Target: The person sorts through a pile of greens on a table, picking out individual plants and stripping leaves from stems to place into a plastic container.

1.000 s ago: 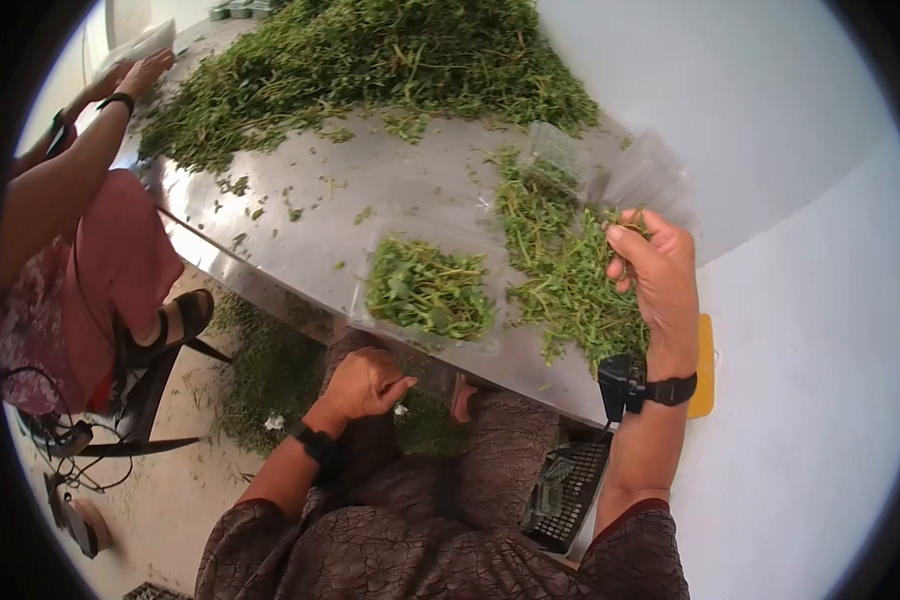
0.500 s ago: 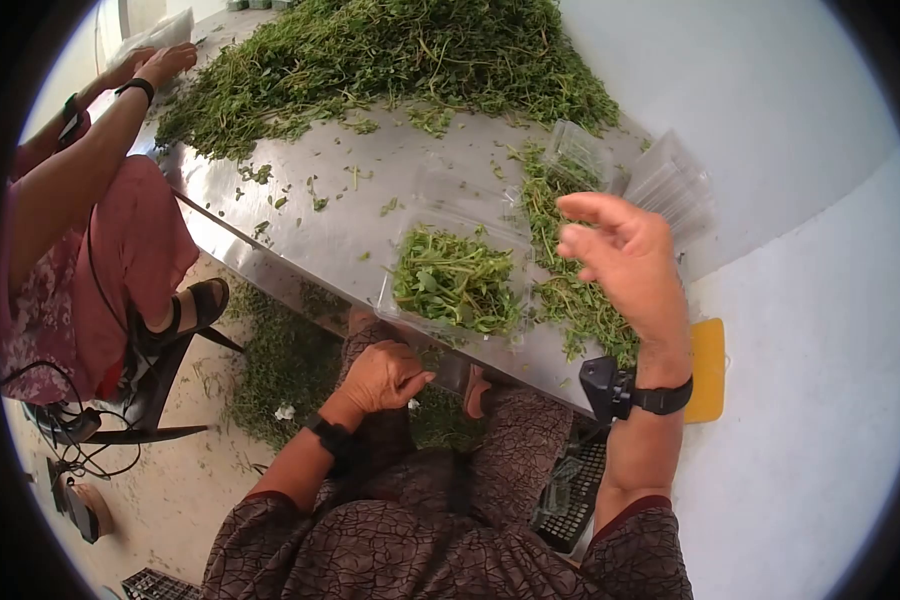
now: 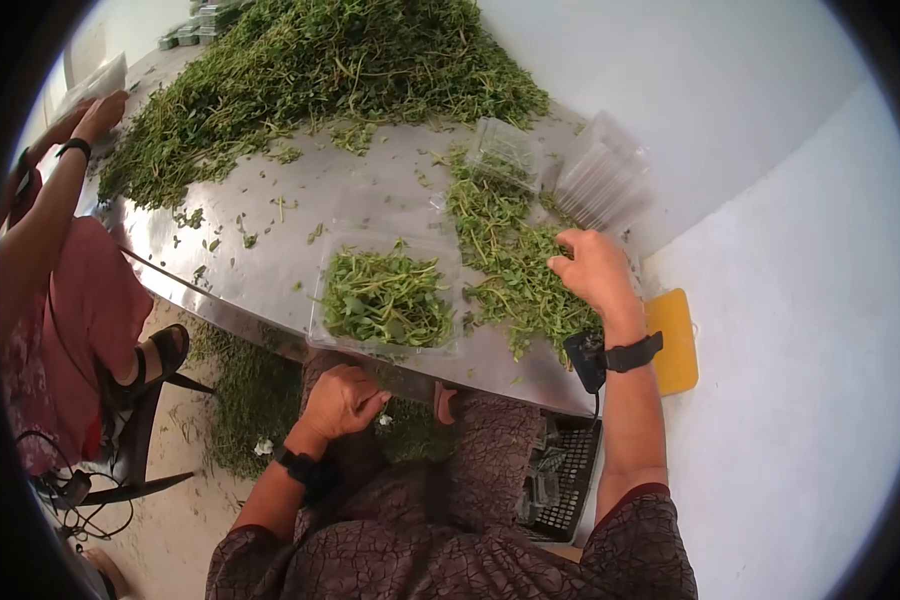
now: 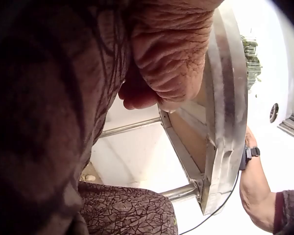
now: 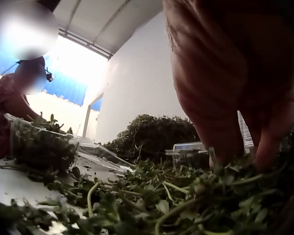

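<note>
My right hand (image 3: 595,270) reaches down over a small heap of leafy green stems (image 3: 510,250), thumb and forefinger apart. In the right wrist view the fingers of the right hand (image 5: 240,88) point down among the stems (image 5: 186,205), with their tips partly hidden. To the left, a clear plastic box (image 3: 315,320) filled with greens (image 3: 385,300) stands at the table's near edge; its lid lies folded back behind it. My left hand (image 3: 340,402) is held loosely curled above the lap, below the table edge, holding nothing; the left wrist view shows its loosely bent fingers (image 4: 171,58).
A large pile of greens (image 3: 340,70) covers the table's far part. Near the wall are a clear container (image 3: 505,150) and stacked clear containers (image 3: 600,175). A yellow board (image 3: 673,340) stands at right, a black crate (image 3: 570,470) below. Another person's hands (image 3: 100,115) are at left.
My right hand came away from the small heap, raised with its fingers spread, and is now lowered over the stems again. The head view has shifted; the left hand stays above the lap.
</note>
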A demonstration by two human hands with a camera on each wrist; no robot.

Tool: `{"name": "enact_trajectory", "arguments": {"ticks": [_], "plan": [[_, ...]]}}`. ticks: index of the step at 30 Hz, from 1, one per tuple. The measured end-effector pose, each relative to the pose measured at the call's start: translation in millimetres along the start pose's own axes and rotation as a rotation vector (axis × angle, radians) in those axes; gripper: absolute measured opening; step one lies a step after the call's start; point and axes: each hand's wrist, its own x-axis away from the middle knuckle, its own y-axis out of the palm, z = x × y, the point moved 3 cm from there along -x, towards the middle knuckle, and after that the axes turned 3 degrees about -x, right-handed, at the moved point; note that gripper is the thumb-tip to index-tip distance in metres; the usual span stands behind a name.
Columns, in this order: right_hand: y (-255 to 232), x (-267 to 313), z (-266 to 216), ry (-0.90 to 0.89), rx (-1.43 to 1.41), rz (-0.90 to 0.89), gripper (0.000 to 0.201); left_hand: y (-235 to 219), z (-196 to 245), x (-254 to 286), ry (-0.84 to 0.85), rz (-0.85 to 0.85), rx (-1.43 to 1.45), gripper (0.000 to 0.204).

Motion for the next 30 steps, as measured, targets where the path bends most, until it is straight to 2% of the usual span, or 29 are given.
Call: {"name": "enact_trajectory", "arguments": {"ticks": [2, 6, 8, 9, 11, 12, 13, 14, 15, 17, 18, 20, 21, 23, 25, 28, 30], "plan": [[5, -1, 2, 0.011, 0.078, -0.009, 0.021, 1, 0, -1, 0.005, -0.004, 0.007, 0.029], [13, -8, 11, 0.033, 0.142, -0.027, 0.012, 5, -3, 0, 0.008, -0.006, 0.003, 0.028], [8, -6, 12, -0.032, -0.095, 0.116, 0.009, 6, -4, 1, 0.01, 0.01, 0.008, 0.029], [5, -4, 14, -0.025, -0.104, 0.123, 0.009, 4, -4, 2, 0.004, 0.03, 0.023, 0.03], [-11, 3, 9, -0.033, -0.342, 0.204, 0.008, 1, -1, 6, -0.034, 0.006, 0.095, 0.029], [-14, 7, 10, -0.025, -0.35, 0.21, 0.008, -1, 0, 7, -0.079, -0.01, 0.174, 0.028], [-17, 10, 11, -0.017, -0.512, 0.216, 0.008, -8, 7, 6, -0.075, -0.018, 0.168, 0.028], [-20, 13, 12, -0.012, -0.672, 0.22, 0.008, -16, 20, 5, -0.096, -0.086, 0.281, 0.025], [-24, 17, 9, -0.009, -0.677, 0.223, 0.008, -24, 32, 3, -0.12, -0.153, 0.395, 0.022], [-29, 26, 4, 0.09, -0.867, 0.168, 0.01, -37, 54, -5, -0.082, -0.195, 0.465, 0.021], [-30, 30, 2, 0.088, -0.875, 0.172, 0.01, -44, 66, -11, -0.042, -0.233, 0.54, 0.021], [-29, 37, 2, 0.136, -1.008, 0.209, 0.01, -61, 88, -25, -0.008, -0.234, 0.531, 0.019], [-29, 38, 3, 0.135, -1.016, 0.21, 0.01, -67, 99, -32, 0.025, -0.235, 0.532, 0.017], [-29, 39, 8, 0.092, -1.26, 0.3, 0.009, -74, 117, -46, 0.034, -0.21, 0.552, 0.015], [-26, 40, 12, 0.087, -1.351, 0.314, 0.009, -78, 133, -59, 0.05, -0.183, 0.575, 0.015], [-21, 45, 11, 0.096, -1.471, 0.335, 0.008, -75, 150, -75, 0.015, -0.139, 0.623, 0.022], [-13, 52, 6, 0.118, -1.511, 0.336, 0.008, -65, 153, -80, -0.148, -0.1, 0.688, 0.028]]}}
